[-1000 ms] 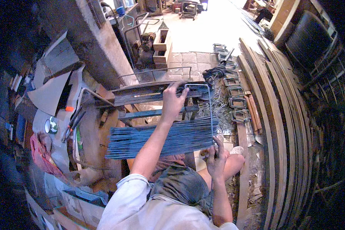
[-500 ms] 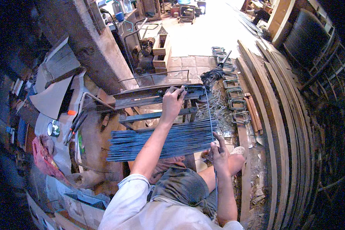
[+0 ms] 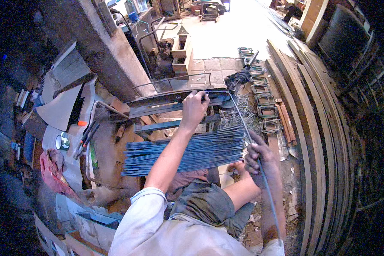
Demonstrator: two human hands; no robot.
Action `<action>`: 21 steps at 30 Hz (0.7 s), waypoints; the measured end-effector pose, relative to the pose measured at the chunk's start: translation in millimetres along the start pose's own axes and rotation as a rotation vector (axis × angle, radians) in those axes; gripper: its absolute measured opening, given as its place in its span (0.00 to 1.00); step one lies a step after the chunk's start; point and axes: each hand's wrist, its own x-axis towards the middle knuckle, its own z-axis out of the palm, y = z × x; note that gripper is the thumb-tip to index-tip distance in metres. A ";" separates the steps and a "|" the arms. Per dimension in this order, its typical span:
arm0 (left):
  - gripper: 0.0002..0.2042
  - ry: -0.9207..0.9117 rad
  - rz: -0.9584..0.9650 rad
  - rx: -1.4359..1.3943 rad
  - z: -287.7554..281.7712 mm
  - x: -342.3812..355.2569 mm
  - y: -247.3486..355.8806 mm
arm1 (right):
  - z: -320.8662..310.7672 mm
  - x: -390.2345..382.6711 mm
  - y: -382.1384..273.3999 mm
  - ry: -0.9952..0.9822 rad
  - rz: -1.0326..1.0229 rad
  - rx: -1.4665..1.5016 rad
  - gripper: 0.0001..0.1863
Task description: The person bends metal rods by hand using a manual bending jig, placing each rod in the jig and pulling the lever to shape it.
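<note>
A thin metal rod (image 3: pixel 244 117) runs along the top of a dark steel bending bench (image 3: pixel 158 109), bends at its right end and slants down toward me. My left hand (image 3: pixel 195 109) is closed at the bench top, its fingertips pressed on the rod's far part. Lower right, my right hand (image 3: pixel 261 158) wraps round the rod's long part, which carries on past it along my forearm. Between my arms and the bench lies a bundle of straight metal rods (image 3: pixel 217 149), partly covered by my left forearm.
Bent rectangular wire frames (image 3: pixel 264 100) line the floor beyond the bench, beside scattered wire offcuts (image 3: pixel 243 113). Long timber planks (image 3: pixel 311 128) run along the right. A camouflage mug (image 3: pixel 63 141), pliers (image 3: pixel 87 138) and a red cloth (image 3: pixel 53 170) lie at left.
My right hand has moved right and slightly farther away, swinging the near part of the rod outward to the right. My left hand has stayed at the bench.
</note>
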 end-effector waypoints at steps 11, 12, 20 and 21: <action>0.13 -0.045 0.025 0.044 -8.9 5.3 -1.8 | 20.5 -3.4 -23.6 -0.016 -0.117 -0.073 0.28; 0.13 -0.057 0.005 0.054 -9.4 5.7 -0.8 | 25.2 -1.2 -27.3 -0.027 -0.171 -0.093 0.27; 0.13 -0.081 -0.031 -0.001 -7.2 0.4 -3.0 | 44.9 42.5 -52.8 -0.082 -0.483 -0.343 0.25; 0.13 -0.102 -0.023 -0.001 -8.3 -1.6 -3.7 | 36.4 44.2 -49.4 -0.096 -0.484 -0.450 0.25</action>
